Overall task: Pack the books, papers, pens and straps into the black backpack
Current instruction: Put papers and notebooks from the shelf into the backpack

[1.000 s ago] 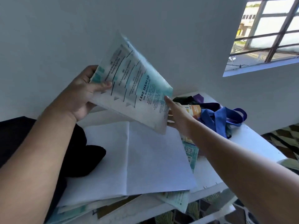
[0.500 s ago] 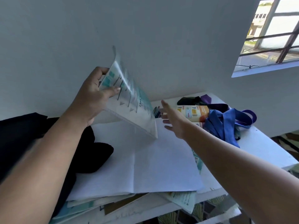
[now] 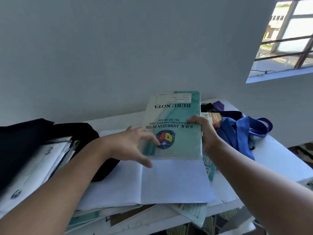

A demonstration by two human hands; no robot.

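A green notebook (image 3: pixel 179 116) with "BUKU NOTA" on its cover stands tilted above the table, upside down to me. My right hand (image 3: pixel 207 134) grips its right edge, thumb on the cover. Fingers spread, my left hand (image 3: pixel 130 146) touches the lower left of the cover near the round emblem. The black backpack (image 3: pixel 20 138) lies open at the left with books and papers (image 3: pixel 42 163) sticking out. A large white sheet (image 3: pixel 169 180) lies on more papers under the notebook. Blue straps (image 3: pixel 237 133) and a purple strap (image 3: pixel 218 105) lie in a heap to the right.
The white table (image 3: pixel 274 158) stands against a grey wall, its front edge close to me. An orange and white pack (image 3: pixel 214 117) lies beside the straps. More booklets stick out under the white sheet at the front. A barred window (image 3: pixel 288 31) is at the upper right.
My left hand no longer holds the teal booklet it was carrying leftwards. My right hand has lifted the green notebook, and my left hand has come back to touch it.
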